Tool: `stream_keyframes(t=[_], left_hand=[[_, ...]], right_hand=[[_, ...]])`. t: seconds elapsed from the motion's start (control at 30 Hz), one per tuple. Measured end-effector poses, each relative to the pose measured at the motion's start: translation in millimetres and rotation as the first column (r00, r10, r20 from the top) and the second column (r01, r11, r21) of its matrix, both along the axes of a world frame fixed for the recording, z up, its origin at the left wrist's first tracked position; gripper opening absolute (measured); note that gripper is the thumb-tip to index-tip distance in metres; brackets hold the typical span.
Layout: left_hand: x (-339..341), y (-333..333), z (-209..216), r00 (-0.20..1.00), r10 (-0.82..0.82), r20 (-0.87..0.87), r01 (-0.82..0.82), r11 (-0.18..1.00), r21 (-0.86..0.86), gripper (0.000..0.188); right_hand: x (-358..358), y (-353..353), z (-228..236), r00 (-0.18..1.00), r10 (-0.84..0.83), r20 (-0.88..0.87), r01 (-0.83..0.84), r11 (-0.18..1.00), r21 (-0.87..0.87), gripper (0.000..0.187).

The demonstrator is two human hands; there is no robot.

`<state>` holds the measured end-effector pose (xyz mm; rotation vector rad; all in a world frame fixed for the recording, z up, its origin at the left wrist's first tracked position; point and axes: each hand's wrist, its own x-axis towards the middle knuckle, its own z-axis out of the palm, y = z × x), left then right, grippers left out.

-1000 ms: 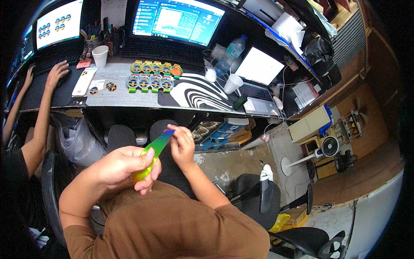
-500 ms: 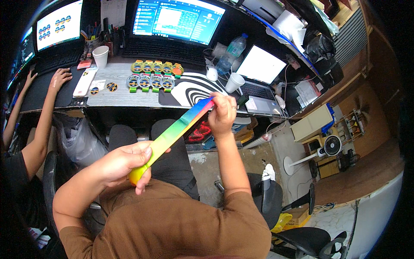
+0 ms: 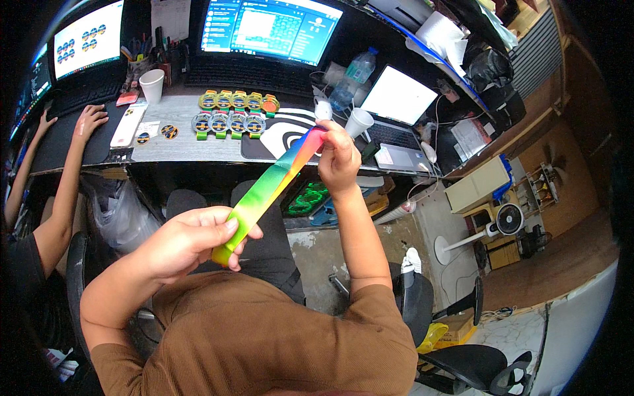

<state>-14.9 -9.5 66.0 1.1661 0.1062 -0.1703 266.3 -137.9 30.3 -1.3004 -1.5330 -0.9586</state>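
Note:
A rainbow-coloured ribbon [image 3: 269, 187] stretches slantwise over my lap, folded double with a slight twist near its upper end. My left hand [image 3: 198, 241] pinches its green and yellow lower end between thumb and fingers. At the blue and pink upper end, my right hand [image 3: 339, 158] is closed on the ribbon, in front of the desk edge. Beyond, on the desk, lie two rows of medals: gold ones [image 3: 239, 100] behind and silver ones [image 3: 228, 124] in front, with bits of coloured ribbon showing. Two round dark stickers or discs [image 3: 170, 131] lie to their left.
A striped black-and-white mouse pad [image 3: 281, 137], a white mouse [image 3: 322, 109], a paper cup [image 3: 358, 123], a water bottle [image 3: 353, 79] and a laptop [image 3: 399, 99] stand on the right. Another paper cup [image 3: 152, 86] is at left, near a co-worker's hand [image 3: 90, 121] on a dark pad.
My left hand has moved up and slightly right with the lower ribbon end. The ribbon's upper end has risen a little, showing more of its pink and orange side.

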Motion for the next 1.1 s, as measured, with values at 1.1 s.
stream_keyframes(t=[1.1], left_hand=[[28.4,31.3,6.2,0.989,0.149,-0.012,-0.143,0.969,0.202,0.029]], right_hand=[[-0.4,-3.9,-30.3,0.954,-0.092,0.286,0.105,0.994,-0.032,0.023]])
